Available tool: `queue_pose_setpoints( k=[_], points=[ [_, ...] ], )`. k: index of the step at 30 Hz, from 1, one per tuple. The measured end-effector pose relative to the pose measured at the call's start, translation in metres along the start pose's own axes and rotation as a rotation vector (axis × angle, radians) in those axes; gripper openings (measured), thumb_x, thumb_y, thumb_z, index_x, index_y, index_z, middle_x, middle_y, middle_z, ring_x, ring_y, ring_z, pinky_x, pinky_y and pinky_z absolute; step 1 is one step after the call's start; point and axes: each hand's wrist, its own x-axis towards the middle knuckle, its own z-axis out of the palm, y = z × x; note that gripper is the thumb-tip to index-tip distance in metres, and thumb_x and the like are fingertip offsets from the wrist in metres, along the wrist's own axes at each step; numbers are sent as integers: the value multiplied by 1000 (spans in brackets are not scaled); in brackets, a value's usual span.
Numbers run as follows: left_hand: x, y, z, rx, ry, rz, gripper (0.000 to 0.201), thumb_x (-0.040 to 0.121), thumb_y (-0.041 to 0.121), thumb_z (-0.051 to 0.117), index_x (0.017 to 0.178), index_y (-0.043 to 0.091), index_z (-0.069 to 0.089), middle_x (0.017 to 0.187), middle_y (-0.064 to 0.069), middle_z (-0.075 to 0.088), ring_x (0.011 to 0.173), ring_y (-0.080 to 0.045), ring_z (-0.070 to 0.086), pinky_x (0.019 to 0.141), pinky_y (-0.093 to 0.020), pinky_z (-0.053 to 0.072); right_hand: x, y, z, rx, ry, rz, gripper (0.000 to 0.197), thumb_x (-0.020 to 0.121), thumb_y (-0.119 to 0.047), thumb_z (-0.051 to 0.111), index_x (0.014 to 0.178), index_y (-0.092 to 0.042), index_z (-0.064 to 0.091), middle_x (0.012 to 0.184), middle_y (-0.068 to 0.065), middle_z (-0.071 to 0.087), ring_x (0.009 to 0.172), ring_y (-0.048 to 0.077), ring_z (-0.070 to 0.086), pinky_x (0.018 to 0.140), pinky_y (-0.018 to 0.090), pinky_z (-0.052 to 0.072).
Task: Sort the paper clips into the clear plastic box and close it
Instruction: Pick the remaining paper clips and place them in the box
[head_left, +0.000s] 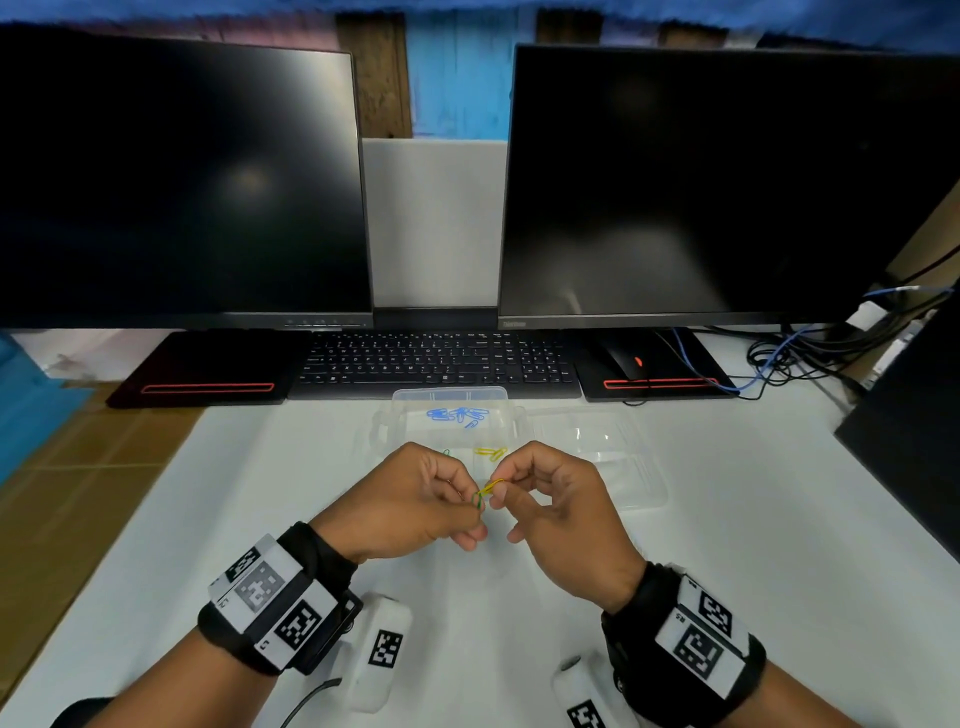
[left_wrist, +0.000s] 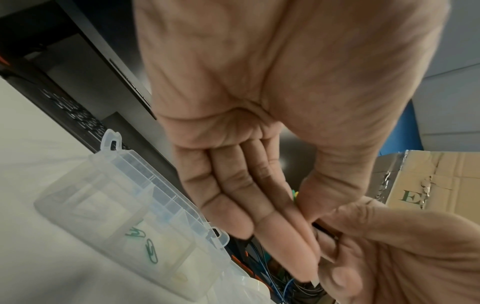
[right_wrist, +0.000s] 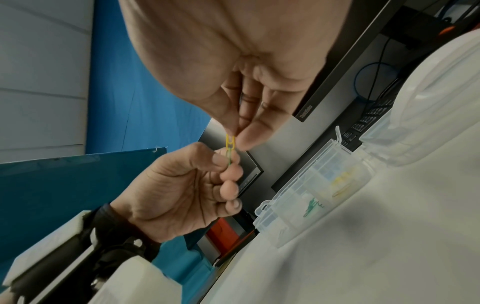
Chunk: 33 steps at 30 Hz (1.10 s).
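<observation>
Above the white table, both hands meet just in front of the clear plastic box (head_left: 511, 423). My right hand (head_left: 519, 486) pinches a yellow paper clip (head_left: 491, 487) that is linked to a green paper clip (head_left: 477, 501) pinched by my left hand (head_left: 457, 496). The linked pair also shows in the right wrist view as the yellow clip (right_wrist: 230, 142) over the green clip (right_wrist: 229, 157). The box stands open with its lid (head_left: 602, 447) laid flat to the right. Its compartments hold blue clips (head_left: 458, 414), yellow clips (head_left: 491, 453) and green clips (left_wrist: 145, 240).
A black keyboard (head_left: 436, 364) lies right behind the box, under two dark monitors (head_left: 701, 182). A mouse (head_left: 626, 361) sits on a black pad at the right, with cables (head_left: 810, 353) beyond it. A cardboard box (left_wrist: 436, 181) stands off the table's left.
</observation>
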Motion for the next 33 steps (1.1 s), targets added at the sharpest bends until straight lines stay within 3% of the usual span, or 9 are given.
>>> queue_pose_setpoints(
  k=[4,8,13,24,27,31,33],
  points=[
    [-1,2,0,-25,-5,-14,14,69,10,65,77,-2,68,76,-17,76,73,-31,74,89,-59,51,1,1,-1,1,15,-2,15,85,0,64,77,-13,65,72,3,66,81,28,61,54,45,55],
    [-3,5,4,1,28,-17,24,63,15,69,77,-3,61,74,-19,75,71,-31,74,88,-63,50,0,2,-2,-60,-16,-21,12,84,-5,64,78,-16,66,73,-1,67,80,23,63,66,42,57],
    [-2,6,6,7,111,-16,15,65,9,69,73,2,60,69,-19,74,70,-32,74,87,-57,53,-2,1,-1,-92,-28,-9,15,85,-6,64,78,-19,65,72,-7,65,78,14,61,60,53,55],
    [-1,5,5,68,114,-9,11,69,5,69,71,-1,60,66,-18,73,64,-30,73,79,-51,57,-2,1,1,-101,-26,-32,16,86,-7,63,78,-21,64,74,-10,64,77,9,60,58,55,53],
    [-1,6,3,47,114,-13,12,73,2,67,75,-5,58,67,-19,73,66,-32,73,78,-46,58,-2,-1,0,-98,-31,-48,15,86,-5,62,79,-18,65,76,-4,64,78,13,60,57,56,53],
    [-2,10,-4,-86,122,-7,2,80,-10,61,80,-11,60,71,-26,71,67,-35,72,72,-38,61,-3,-3,-1,-103,-60,-79,15,88,-3,57,83,-16,64,79,3,62,71,40,56,54,57,51],
    [-2,11,-5,-124,108,-9,1,81,-11,61,81,-11,61,74,-28,72,70,-35,72,75,-38,61,-4,-3,-2,-123,-75,-110,15,89,-2,55,84,-13,62,77,2,60,68,39,56,53,56,51]
  ],
)
